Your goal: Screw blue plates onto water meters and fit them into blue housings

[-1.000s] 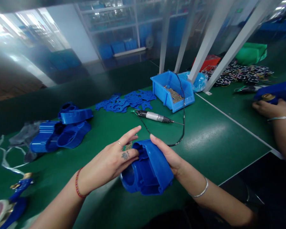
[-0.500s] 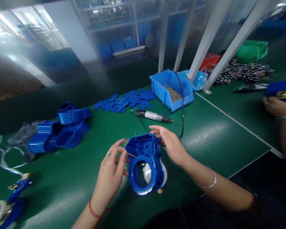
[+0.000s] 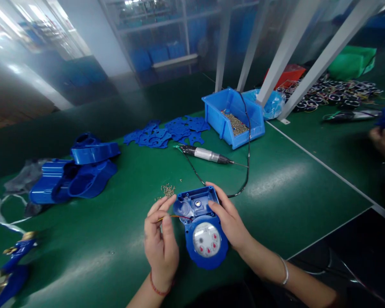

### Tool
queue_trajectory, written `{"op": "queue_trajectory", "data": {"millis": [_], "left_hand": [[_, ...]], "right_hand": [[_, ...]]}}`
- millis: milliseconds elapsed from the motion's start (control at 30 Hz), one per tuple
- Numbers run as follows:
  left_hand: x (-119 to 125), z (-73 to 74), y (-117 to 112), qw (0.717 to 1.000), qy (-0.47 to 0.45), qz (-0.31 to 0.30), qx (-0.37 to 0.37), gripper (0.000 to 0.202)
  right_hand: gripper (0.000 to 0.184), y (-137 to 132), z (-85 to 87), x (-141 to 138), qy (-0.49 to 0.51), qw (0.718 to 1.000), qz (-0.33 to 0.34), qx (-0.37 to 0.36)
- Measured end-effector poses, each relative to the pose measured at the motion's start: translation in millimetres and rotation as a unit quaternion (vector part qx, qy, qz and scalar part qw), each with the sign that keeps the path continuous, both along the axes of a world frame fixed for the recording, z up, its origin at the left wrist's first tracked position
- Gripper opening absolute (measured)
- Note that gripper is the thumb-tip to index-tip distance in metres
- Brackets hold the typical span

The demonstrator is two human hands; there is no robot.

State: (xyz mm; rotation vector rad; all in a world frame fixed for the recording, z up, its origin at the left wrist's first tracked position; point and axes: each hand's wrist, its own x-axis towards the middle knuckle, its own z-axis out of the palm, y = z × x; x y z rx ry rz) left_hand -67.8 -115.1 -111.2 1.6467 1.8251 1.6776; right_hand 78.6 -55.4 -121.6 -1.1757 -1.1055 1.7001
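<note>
Blue water meter (image 3: 202, 229) flat on green surface (image 3: 285, 184), dial up. Right hand (image 3: 230, 220) grasping its 3 o'clock side; left hand (image 3: 160, 241) at 9 o'clock pinching thin wire (image 3: 175, 216). Screwdriver (image 3: 207, 155) at 12 o'clock.

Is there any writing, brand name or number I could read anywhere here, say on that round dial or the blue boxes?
None can be read.
The dial on the blue meter, between the left hand and right hand: small red marks and faint print, too small to read.
The blue bin and the blue covers: no label shows.
The screwdriver: no marking legible.
</note>
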Motion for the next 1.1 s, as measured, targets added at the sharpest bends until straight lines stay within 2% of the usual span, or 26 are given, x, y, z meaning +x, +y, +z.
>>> {"op": "queue_trajectory", "data": {"millis": [100, 167, 300, 433, 533, 667, 833, 1100], "left_hand": [[17, -1.7, 8, 0.994, -0.081, -0.01, 0.067, 0.009], [25, -0.9, 11, 0.989, -0.126, -0.015, 0.076, 0.009], [30, -1.6, 11, 0.971, -0.236, -0.015, 0.027, 0.012], [29, -2.7, 10, 0.952, -0.304, -0.012, -0.019, 0.016], [28, -2.3, 11, 0.951, -0.304, -0.046, -0.03, 0.013], [25, -1.7, 11, 0.959, -0.265, -0.093, -0.047, 0.003], [22, -5.3, 14, 0.957, -0.259, -0.118, -0.063, 0.009], [21, -15.5, 17, 0.95, -0.281, -0.136, 0.0, 0.015]], "right_hand": [[0.054, 1, 4.6, -6, 0.026, 0.999, -0.011, -0.042], [0.053, 0, 5.4, -7, 0.034, 0.998, -0.019, -0.058], [0.051, -3, 8.0, -6, 0.042, 0.995, -0.048, -0.073], [0.055, -7, 16.2, -7, 0.068, 0.987, -0.061, -0.132], [0.056, -11, 17.3, -7, 0.068, 0.986, -0.063, -0.138], [0.051, -17, 7.2, -2, 0.004, 0.994, -0.077, -0.077], [0.049, -22, -3.1, 0, -0.018, 0.993, -0.098, -0.059], [0.05, -21, -3.3, -4, 0.011, 0.992, -0.115, -0.048]]}}
